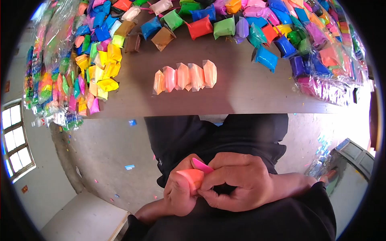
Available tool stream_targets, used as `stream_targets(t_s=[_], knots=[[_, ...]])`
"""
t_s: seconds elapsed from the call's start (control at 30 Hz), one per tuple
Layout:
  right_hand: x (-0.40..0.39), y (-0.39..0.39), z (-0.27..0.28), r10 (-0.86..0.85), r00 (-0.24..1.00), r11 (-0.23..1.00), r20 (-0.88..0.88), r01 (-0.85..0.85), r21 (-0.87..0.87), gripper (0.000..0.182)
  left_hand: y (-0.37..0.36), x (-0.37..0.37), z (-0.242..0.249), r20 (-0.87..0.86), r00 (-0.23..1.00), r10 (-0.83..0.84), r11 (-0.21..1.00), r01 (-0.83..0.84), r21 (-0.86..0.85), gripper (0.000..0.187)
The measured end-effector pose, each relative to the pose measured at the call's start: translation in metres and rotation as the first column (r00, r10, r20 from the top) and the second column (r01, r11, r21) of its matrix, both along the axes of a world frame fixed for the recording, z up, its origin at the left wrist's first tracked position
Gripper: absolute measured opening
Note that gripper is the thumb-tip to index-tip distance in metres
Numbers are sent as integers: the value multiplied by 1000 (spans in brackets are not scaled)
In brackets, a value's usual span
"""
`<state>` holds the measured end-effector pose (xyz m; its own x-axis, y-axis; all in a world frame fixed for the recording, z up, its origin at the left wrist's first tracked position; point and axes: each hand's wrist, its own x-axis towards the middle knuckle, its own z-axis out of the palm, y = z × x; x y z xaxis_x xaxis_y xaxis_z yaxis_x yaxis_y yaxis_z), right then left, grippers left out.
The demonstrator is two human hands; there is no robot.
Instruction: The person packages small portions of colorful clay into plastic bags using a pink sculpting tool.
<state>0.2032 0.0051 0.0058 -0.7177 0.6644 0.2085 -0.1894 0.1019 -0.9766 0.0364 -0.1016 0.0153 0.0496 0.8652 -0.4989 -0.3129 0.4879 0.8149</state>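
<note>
Above my lap, my left hand [179, 197] is closed around a coral-orange clay packet [191, 178]. My right hand [243, 180] meets it from the other side, thumb and fingers pinched at the packet's right edge. A flat pink plastic piece [202, 165] with a narrow tip sticks out between my right fingers, just above the packet; its other end is hidden. On the table's near part, several orange and coral clay packets [183, 76] in clear wrap stand side by side in a row.
Many coloured clay packets [200, 27] are heaped along the back of the brown table [132, 98]. Clear bags of packets pile up at the left [60, 48] and right [321, 76]. Scraps [129, 167] lie on the floor. A white surface [86, 217] is at lower left.
</note>
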Motion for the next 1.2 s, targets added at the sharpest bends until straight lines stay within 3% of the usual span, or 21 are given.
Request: stream_targets(t_s=[0.07,0.13,0.17,0.37,0.43,0.5,0.63,0.77,0.83,0.93,1.03,1.2], knots=[[0,-1,2,-24,1000,1000,-13,24,-17,22,0,1,1,-40,999,-5,1000,4,-9,87],[1,-3,7,-49,998,997,35,51,-61,23,-2,4,-1,117,992,49,998,-53,30,87],[1,-4,9,-70,994,991,86,79,-105,25,-1,4,-2,114,992,48,998,-51,31,87],[0,-2,1,-77,996,996,-34,78,29,23,-4,5,-4,-4,1000,-14,999,14,41,86],[1,-6,-5,-78,995,995,-58,80,50,22,-8,1,-9,-156,987,-26,995,40,88,79],[1,-8,-4,-75,994,994,-82,81,70,22,-11,3,-8,-113,994,9,997,-1,74,82],[3,-5,9,-71,998,993,0,70,-92,24,-3,10,-2,57,994,96,989,-102,110,83],[-2,-11,5,-128,992,985,-16,126,-114,26,-7,12,-7,-83,990,110,981,-95,170,82],[-1,-10,6,-123,992,988,-15,121,-98,25,-10,13,-18,-206,963,175,926,-90,366,74],[0,-8,7,-114,993,991,-12,113,-72,24,-7,5,-25,-190,973,130,877,-24,480,59],[-1,-6,11,-107,994,991,-10,106,-86,22,-2,5,-26,-247,959,140,833,21,553,44],[0,-4,9,-56,998,992,-17,54,-111,19,-1,6,-30,-241,957,161,813,10,582,34]])
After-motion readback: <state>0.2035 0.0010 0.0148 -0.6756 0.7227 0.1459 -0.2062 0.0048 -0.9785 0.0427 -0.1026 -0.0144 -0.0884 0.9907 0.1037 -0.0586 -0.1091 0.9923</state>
